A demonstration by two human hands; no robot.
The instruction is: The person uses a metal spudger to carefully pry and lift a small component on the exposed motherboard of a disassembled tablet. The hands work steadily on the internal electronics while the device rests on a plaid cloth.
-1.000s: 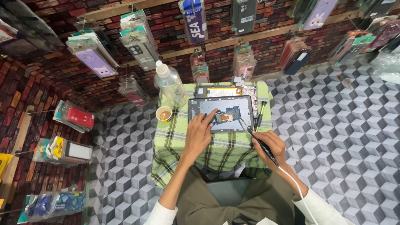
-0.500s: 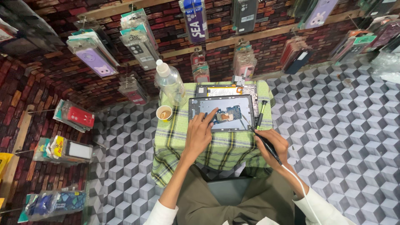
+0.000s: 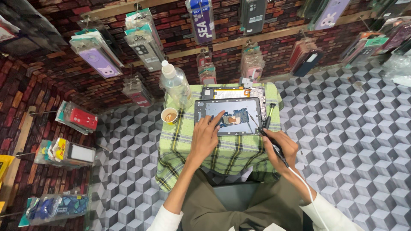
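Note:
An opened tablet lies back-up on the green checked cloth of a small table, its blue circuit board exposed. My left hand rests flat on the tablet's near left edge, fingers spread toward the board. My right hand grips a thin black corded tool like a pen, its tip pointing at the tablet's right side. A white cable trails from the tool back along my forearm.
A clear plastic bottle and a small paper cup stand at the table's left. A second device panel lies behind the tablet, a black screwdriver to its right. Packaged phone cases hang on the brick-patterned wall.
My right hand has shifted the tool tip slightly closer to the tablet's right edge. My left hand stays on the tablet.

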